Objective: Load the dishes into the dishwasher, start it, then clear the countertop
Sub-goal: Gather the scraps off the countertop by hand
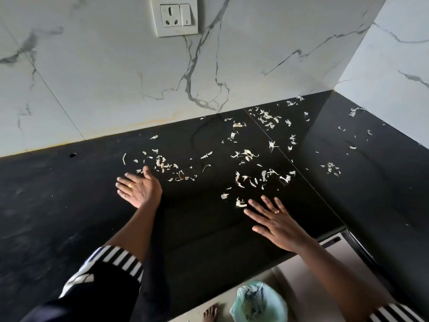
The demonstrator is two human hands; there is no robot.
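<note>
Open hands over a littered tabletop (58,205).
The left hand (139,189) and right hand (276,223) lie flat, fingers spread, holding nothing; pale peel scraps (240,203) are scattered across the tabletop just beyond them.

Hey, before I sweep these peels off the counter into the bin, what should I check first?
1. Left hand free to sweep: ok, open and holding nothing.
2. Right hand free: ok, open with fingers spread.
3. Peels gathered in one pile: not ok, scattered across to the far corner.
4. Bin ready to catch them: ok, on the floor in front of the counter edge, lined and open.
5. Countertop dry: cannot tell.
</note>
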